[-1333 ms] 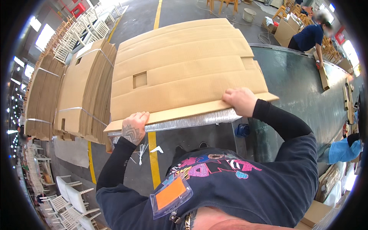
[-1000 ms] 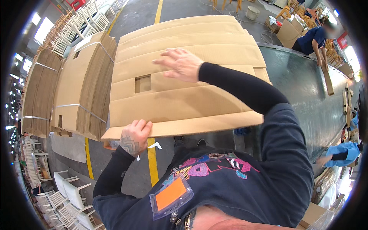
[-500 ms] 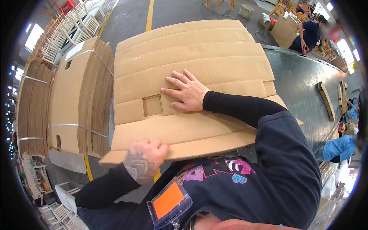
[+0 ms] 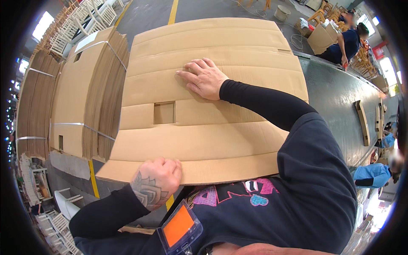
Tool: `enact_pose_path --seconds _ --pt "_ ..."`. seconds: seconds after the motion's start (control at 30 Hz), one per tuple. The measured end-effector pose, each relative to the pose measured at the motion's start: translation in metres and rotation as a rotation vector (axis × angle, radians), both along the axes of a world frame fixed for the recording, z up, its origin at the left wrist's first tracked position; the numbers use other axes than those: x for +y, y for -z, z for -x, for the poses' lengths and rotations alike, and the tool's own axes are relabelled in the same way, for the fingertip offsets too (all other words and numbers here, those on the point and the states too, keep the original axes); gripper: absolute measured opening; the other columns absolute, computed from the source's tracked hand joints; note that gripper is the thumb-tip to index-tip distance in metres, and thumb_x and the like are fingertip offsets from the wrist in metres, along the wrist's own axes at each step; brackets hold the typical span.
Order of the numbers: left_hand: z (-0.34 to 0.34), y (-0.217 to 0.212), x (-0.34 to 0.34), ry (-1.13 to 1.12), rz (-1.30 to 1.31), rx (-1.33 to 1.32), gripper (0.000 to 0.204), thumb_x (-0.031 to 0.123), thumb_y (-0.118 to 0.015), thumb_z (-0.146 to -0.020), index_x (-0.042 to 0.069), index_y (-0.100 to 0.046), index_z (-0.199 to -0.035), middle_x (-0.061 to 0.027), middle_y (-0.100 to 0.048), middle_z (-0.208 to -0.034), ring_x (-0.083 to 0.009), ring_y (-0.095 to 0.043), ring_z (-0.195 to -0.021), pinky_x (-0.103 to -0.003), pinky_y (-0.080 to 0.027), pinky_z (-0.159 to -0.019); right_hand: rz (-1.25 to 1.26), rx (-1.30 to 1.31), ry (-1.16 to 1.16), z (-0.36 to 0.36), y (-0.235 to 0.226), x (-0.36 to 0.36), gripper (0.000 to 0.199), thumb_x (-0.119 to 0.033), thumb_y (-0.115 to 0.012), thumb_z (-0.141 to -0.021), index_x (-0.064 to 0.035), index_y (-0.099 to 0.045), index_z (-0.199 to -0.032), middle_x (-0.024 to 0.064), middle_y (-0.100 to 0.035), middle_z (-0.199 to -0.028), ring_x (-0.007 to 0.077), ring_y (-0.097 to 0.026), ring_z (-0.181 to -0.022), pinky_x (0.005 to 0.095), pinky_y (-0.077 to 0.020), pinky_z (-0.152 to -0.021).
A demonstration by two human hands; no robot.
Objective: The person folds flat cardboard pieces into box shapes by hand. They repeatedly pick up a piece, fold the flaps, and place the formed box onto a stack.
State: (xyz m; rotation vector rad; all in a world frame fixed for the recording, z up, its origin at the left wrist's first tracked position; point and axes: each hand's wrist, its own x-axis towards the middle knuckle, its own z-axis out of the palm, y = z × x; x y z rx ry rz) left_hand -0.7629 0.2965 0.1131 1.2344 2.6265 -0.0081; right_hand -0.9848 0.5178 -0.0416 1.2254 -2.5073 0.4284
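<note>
A large creased sheet of flattened cardboard [image 4: 212, 136] lies in front of me, with folded panels and a square cut-out left of its middle. My left hand [image 4: 159, 178], with a tattoo on its back, is closed over the near edge, the fingers bent and the knuckles on top. The thumb is hidden. My right hand [image 4: 205, 78] rests palm down on the sheet beyond the cut-out. Its fingers are a little bent and apart, with nothing in them.
Strapped stacks of flat cardboard [image 4: 80, 93] stand close on the left. On the right runs a long dark table [image 4: 335, 97] with a narrow curved cardboard strip [image 4: 362, 123] on it. A person in dark clothes [image 4: 346, 44] is beyond it; another in light blue [image 4: 372, 174] is farther right.
My right hand has moved farther away across the cardboard, and its fingers have bent slightly. The top sheet has shifted a little left, and its near flap lies flatter under my left hand.
</note>
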Motion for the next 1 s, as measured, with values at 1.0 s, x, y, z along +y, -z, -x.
enact_pose_path --seconds 1.0 --pt "0.162 -0.001 -0.032 0.415 -0.089 -0.773 0.063 0.039 -0.073 -0.083 0.000 -0.056 -0.129 -0.0202 -0.062 -0.122 -0.0372 -0.059 -0.117 -0.045 -0.050 -0.096 -0.453 -0.852 0.224 0.179 -0.074 0.080 0.087 -0.047 -0.095 -0.056 0.0019 -0.064 -0.122 0.0177 -0.070 -0.117 0.0306 -0.066 -0.111 0.0382 -0.0522 -0.093"
